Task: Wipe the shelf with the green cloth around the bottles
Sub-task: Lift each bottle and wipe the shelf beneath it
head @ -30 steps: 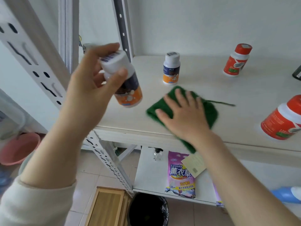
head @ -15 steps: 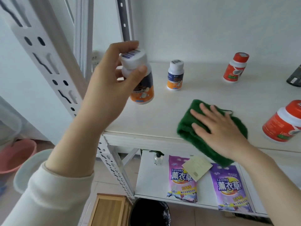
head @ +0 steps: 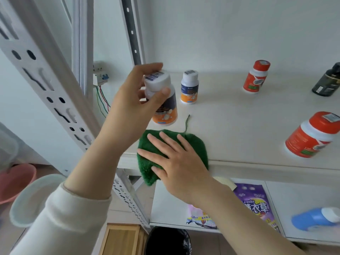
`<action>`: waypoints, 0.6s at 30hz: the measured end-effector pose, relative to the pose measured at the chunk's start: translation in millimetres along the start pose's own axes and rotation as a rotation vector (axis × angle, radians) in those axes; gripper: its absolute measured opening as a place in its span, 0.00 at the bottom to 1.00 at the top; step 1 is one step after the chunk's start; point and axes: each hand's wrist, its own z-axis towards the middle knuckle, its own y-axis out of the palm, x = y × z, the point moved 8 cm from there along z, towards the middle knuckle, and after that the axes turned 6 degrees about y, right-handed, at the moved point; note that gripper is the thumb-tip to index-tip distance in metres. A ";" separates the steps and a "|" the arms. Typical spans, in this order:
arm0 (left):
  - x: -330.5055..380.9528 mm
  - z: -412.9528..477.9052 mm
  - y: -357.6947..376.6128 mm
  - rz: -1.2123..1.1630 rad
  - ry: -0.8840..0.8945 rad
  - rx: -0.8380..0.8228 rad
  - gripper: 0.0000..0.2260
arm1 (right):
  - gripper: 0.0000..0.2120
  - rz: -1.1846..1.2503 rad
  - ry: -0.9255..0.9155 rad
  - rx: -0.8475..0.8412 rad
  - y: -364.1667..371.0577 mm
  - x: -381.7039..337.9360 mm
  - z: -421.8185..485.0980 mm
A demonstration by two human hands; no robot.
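White shelf: green cloth at 6 o'clock edge, right hand flat on it, fingers spread; left hand grips 1 bottle at 11 o'clock.

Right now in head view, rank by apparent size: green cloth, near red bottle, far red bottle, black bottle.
1. green cloth
2. near red bottle, inflated by nearness
3. far red bottle and black bottle: alike, black one cropped; unranked

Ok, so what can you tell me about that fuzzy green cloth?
The fuzzy green cloth looks thick and shaggy. It lies at the front edge of the white shelf, with one part drooping over it. A thin green thread trails from its back. The right hand presses flat on it, fingers spread.
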 end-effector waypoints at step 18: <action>-31.0 -23.4 71.7 -0.102 -0.059 -0.205 0.16 | 0.23 -0.009 0.660 -0.090 -37.8 148.5 -13.2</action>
